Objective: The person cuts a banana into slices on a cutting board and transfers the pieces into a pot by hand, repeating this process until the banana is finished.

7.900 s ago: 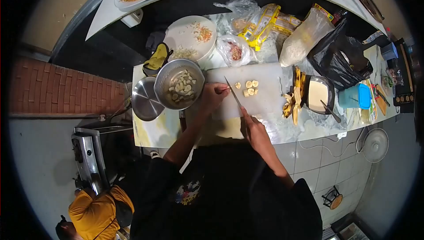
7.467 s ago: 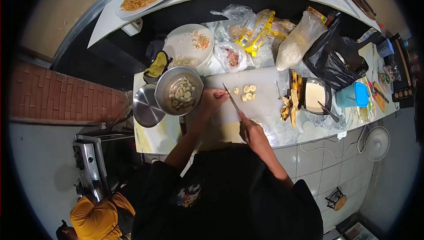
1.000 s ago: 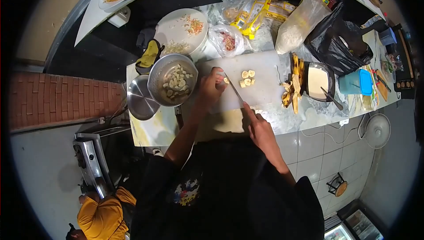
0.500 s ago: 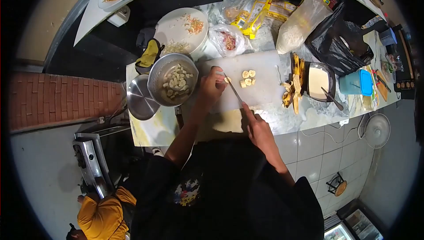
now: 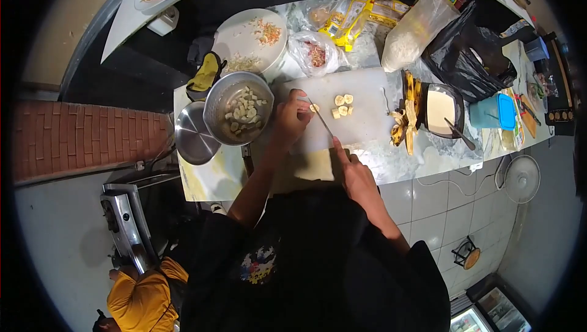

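My right hand [image 5: 358, 180] is closed around the handle of a knife [image 5: 323, 125], its blade slanting up and left across the white cutting board [image 5: 367, 87]. Closed over a piece of banana [image 5: 313, 108], my left hand [image 5: 292, 115] rests at the board's left side, its fingertips beside the blade. Most of what lies under those fingers is hidden. Several banana slices [image 5: 343, 106] sit together on the board, right of the blade. Just left of my left hand stands a metal pot [image 5: 211, 107] with cut pieces inside.
Banana peels [image 5: 411, 112] lie right of the board, beside a dark dish of pale batter [image 5: 441, 112] with a spoon. Bags line the back, including a black plastic bag [image 5: 468, 57]. A metal lid [image 5: 194, 136] lies left of the pot. A person in orange [image 5: 147, 298] is at lower left.
Both hands keep nearly the same place and grip, with the knife still at the banana piece. The view has shifted very slightly.
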{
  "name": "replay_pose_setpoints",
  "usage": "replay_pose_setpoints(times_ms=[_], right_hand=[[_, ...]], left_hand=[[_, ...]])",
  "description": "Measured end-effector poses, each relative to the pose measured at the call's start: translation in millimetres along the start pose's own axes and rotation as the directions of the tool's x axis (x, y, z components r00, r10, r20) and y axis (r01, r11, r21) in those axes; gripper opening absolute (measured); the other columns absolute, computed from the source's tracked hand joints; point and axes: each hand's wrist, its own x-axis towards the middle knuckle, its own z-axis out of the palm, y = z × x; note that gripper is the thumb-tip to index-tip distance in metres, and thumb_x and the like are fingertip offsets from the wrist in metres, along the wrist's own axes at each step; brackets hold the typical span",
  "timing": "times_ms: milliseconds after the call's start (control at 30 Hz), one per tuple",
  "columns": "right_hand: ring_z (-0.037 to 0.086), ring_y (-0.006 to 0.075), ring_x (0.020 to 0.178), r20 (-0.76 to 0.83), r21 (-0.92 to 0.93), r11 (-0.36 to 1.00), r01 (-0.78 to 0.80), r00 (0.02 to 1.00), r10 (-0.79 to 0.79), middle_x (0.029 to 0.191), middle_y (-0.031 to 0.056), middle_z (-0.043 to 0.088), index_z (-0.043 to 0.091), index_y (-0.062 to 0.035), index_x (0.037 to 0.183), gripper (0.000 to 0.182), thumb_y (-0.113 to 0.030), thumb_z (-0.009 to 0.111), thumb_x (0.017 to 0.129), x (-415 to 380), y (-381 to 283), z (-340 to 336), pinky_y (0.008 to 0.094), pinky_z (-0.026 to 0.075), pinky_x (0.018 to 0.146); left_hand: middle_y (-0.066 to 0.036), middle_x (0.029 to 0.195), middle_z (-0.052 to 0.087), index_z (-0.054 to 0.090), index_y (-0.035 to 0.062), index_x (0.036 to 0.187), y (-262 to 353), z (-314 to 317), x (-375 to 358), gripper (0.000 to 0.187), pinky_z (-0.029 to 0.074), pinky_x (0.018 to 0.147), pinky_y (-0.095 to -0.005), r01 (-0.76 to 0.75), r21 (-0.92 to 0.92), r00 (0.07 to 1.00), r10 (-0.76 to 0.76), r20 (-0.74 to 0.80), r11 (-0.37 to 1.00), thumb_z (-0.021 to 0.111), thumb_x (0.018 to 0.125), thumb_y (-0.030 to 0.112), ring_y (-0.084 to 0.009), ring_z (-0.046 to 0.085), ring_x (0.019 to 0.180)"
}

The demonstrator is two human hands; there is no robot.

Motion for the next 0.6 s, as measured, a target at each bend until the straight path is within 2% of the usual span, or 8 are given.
replay_pose_setpoints(times_ms=[67, 233, 300, 400, 467, 500, 567, 600], right_hand=[[0.064, 0.049, 0.083, 0.067, -0.068, 0.997, -0.042, 0.997, 0.046, 0.104, 0.0325, 0.06, 0.01, -0.0212, 0.159, 0.102, 0.013, 0.056, 0.075, 3, -4, -3, 0.0511, 0.054, 0.072], [0.064, 0.0493, 0.083, 0.016, -0.01, 1.0, -0.005, 1.0, 0.005, 0.102, 0.0328, 0.06, 0.014, -0.0202, 0.159, 0.098, 0.014, 0.053, 0.075, 2, -7, -9, 0.052, 0.053, 0.073], [0.064, 0.0492, 0.083, 0.014, -0.009, 1.0, -0.02, 1.0, 0.02, 0.101, 0.0327, 0.06, 0.015, -0.02, 0.159, 0.097, 0.014, 0.053, 0.076, 0, -9, -9, 0.052, 0.053, 0.073], [0.064, 0.0481, 0.081, 0.018, -0.024, 0.999, -0.047, 0.999, 0.047, 0.099, 0.0312, 0.06, 0.017, -0.0203, 0.159, 0.097, 0.013, 0.054, 0.076, -2, -11, -12, 0.0514, 0.053, 0.073], [0.066, 0.0479, 0.087, 0.095, -0.018, 0.999, -0.03, 0.995, 0.031, 0.112, 0.0335, 0.057, 0.012, -0.0123, 0.158, 0.104, 0.013, 0.064, 0.072, -4, -12, -16, 0.0491, 0.056, 0.074], [0.066, 0.0479, 0.087, 0.095, -0.017, 0.999, -0.03, 0.995, 0.032, 0.112, 0.0335, 0.057, 0.012, -0.0123, 0.158, 0.104, 0.013, 0.064, 0.072, -5, -12, -14, 0.0491, 0.056, 0.074], [0.063, 0.0454, 0.077, -0.03, 0.064, 0.998, -0.027, 0.999, 0.029, 0.093, 0.0281, 0.06, 0.024, -0.0195, 0.157, 0.094, 0.013, 0.057, 0.075, -7, -9, -7, 0.0501, 0.052, 0.073], [0.063, 0.0454, 0.077, -0.031, 0.063, 0.998, -0.027, 0.999, 0.029, 0.093, 0.0281, 0.06, 0.024, -0.0195, 0.157, 0.094, 0.013, 0.057, 0.075, -8, -6, -5, 0.0501, 0.052, 0.073]], left_hand=[[-0.01, 0.089, 0.069, 0.053, 0.0086, 0.12, 2, 1, 2, 0.049, 0.056, 0.08, -0.0348, -0.011, 0.01, 1.0, 0.011, -0.005, 1.0, 0.075, 0.076, 0.0, -0.0228, 0.067, 0.082], [-0.009, 0.091, 0.069, 0.052, 0.0088, 0.119, 3, 0, 0, 0.05, 0.055, 0.081, -0.0351, 0.003, 0.082, 1.0, -0.003, 0.001, 0.997, 0.075, 0.076, 0.0, -0.0232, 0.066, 0.087], [-0.009, 0.091, 0.069, 0.051, 0.0087, 0.118, 2, -1, 3, 0.05, 0.055, 0.081, -0.0353, 0.01, 0.047, 1.0, -0.01, 0.014, 0.999, 0.076, 0.075, -0.001, -0.0234, 0.066, 0.087], [-0.009, 0.091, 0.069, 0.051, 0.0084, 0.118, 0, 1, 3, 0.052, 0.055, 0.081, -0.0358, 0.009, 0.021, 1.0, -0.01, 0.021, 1.0, 0.077, 0.074, -0.001, -0.0237, 0.067, 0.086], [-0.009, 0.091, 0.069, 0.05, 0.0082, 0.118, -2, 1, 4, 0.053, 0.055, 0.081, -0.0361, 0.001, 0.03, 1.0, -0.001, 0.014, 1.0, 0.077, 0.074, -0.001, -0.0239, 0.067, 0.085], [-0.009, 0.091, 0.069, 0.05, 0.008, 0.119, -1, 0, 5, 0.053, 0.055, 0.082, -0.0366, 0.019, 0.023, 0.999, -0.02, 0.026, 1.0, 0.078, 0.074, -0.001, -0.0242, 0.067, 0.085], [-0.009, 0.091, 0.069, 0.05, 0.0077, 0.119, 2, 1, 6, 0.054, 0.055, 0.082, -0.0372, 0.036, 0.014, 0.999, -0.037, 0.041, 0.999, 0.078, 0.074, -0.001, -0.0245, 0.068, 0.086], [-0.01, 0.092, 0.069, 0.049, 0.0076, 0.119, 3, 1, 6, 0.055, 0.055, 0.083, -0.0376, 0.042, 0.026, 0.998, -0.044, 0.044, 0.999, 0.079, 0.074, 0.0, -0.0249, 0.068, 0.088]])
